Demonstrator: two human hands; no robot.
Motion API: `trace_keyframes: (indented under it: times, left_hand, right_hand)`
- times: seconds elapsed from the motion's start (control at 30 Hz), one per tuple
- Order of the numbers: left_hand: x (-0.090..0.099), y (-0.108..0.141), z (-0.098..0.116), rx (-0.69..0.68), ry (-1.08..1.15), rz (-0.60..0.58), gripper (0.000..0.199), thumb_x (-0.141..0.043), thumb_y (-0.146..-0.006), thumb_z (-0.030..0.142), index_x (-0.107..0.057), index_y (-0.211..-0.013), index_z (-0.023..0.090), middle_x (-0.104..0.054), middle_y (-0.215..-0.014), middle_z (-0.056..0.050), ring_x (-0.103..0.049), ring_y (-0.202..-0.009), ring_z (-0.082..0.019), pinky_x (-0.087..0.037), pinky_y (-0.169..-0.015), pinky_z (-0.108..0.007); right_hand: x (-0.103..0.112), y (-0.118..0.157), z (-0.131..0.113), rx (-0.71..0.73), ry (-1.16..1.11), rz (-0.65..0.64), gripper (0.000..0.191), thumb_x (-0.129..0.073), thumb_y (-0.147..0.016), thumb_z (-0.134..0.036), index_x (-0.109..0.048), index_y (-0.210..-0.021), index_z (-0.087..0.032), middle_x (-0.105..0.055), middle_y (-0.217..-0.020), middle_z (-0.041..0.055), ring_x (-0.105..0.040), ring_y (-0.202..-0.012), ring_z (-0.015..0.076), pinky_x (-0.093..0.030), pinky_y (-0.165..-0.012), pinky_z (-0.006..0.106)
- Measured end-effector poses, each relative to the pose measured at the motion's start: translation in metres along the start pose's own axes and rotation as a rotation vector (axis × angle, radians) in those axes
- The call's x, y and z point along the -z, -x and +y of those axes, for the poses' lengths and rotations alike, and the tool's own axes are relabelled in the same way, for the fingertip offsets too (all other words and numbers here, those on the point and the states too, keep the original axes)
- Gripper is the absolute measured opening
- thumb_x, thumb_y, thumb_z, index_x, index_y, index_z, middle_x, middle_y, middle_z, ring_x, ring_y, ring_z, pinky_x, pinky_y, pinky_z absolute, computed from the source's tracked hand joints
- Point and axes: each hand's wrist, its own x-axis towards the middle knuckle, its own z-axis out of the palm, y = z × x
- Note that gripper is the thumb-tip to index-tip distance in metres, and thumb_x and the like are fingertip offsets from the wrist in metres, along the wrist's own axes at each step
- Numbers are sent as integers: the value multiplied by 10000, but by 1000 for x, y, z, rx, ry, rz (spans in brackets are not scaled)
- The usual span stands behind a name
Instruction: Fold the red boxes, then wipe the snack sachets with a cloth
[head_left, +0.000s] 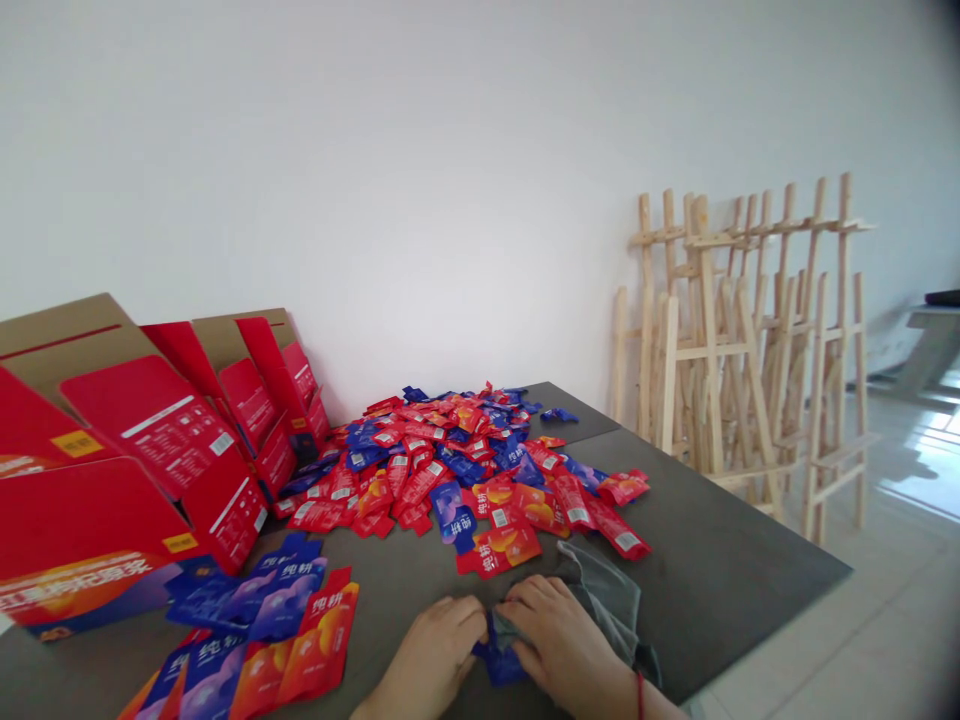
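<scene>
Head view: a dark bench (pixel 720 570) bears open red boxes (pixel 82 520), with a heap of red and blue pouches (pixel 420 485) to their right. Nearer, the right hand's grip (pixel 555 635) is closed on a grey cloth (pixel 611 590) against a blue pouch (pixel 506 667); the left hand's grip (pixel 439 650) pinches that pouch, between both hands.

Two hands (pixel 439 645), one cloth (pixel 606 598), three cartons (pixel 82 515), several easels (pixel 711 351), dozens of pouches (pixel 511 548)

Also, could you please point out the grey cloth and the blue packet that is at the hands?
Grey cloth (pixel 607 598): head view, on its loose, spread part.
Blue packet (pixel 501 667): head view, on its uncovered lower part.
</scene>
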Motion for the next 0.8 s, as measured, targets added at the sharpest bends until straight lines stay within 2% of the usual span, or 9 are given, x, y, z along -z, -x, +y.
trace_keyframes:
  times: [0.27,0.4,0.5,0.63,0.73,0.8]
  left_hand:
    - [5,-2,0,-38,34,47,271,-466,-745,-24,-526,-856,216,-634,-955,3,-570,-882,-165,-447,-792,-283]
    - [9,-1,-2,-40,119,98,263,-461,-742,-21,-515,-852,212,-647,-984,-10,-579,-909,-175,-453,-810,-294]
    - [12,-1,-4,-38,177,115,283,-464,-727,-18,-519,-871,219,-657,-1053,-15,-588,-966,-177,-454,-854,-302]
    - [14,0,-4,-38,197,82,298,-451,-718,-13,-546,-870,225,-665,-1140,-15,-587,-1063,-174,-442,-928,-304]
    - [17,3,-5,-3,216,53,388,-446,-690,-10,-576,-960,236,-647,-1230,-20,-543,-1181,-179,-394,-1020,-325]
    - [21,8,-8,57,269,75,435,-441,-668,-5,-575,-1002,238,-648,-1233,-25,-535,-1202,-176,-380,-1039,-325]
  right_hand:
    - [18,6,25,-120,59,17,309,-514,-832,-137,-651,-1093,-232,-650,-1113,41,-542,-1058,222,-355,-958,359]
    - [29,10,24,-214,85,64,341,-491,-839,-115,-641,-1135,-192,-652,-1123,72,-541,-1068,241,-360,-967,381]
    - [27,15,13,-151,36,74,372,-511,-850,-155,-609,-1202,-224,-629,-1195,55,-520,-1114,233,-346,-993,371]
    - [15,20,7,-7,3,-30,453,-578,-801,-198,-583,-1244,-292,-593,-1272,15,-486,-1178,229,-319,-1030,360]
    - [12,20,19,-74,18,19,460,-546,-794,-156,-592,-1237,-272,-599,-1257,22,-484,-1179,218,-309,-1039,352]
    - [15,18,30,-130,39,59,441,-524,-794,-129,-614,-1206,-253,-617,-1219,28,-496,-1154,215,-314,-1032,354]
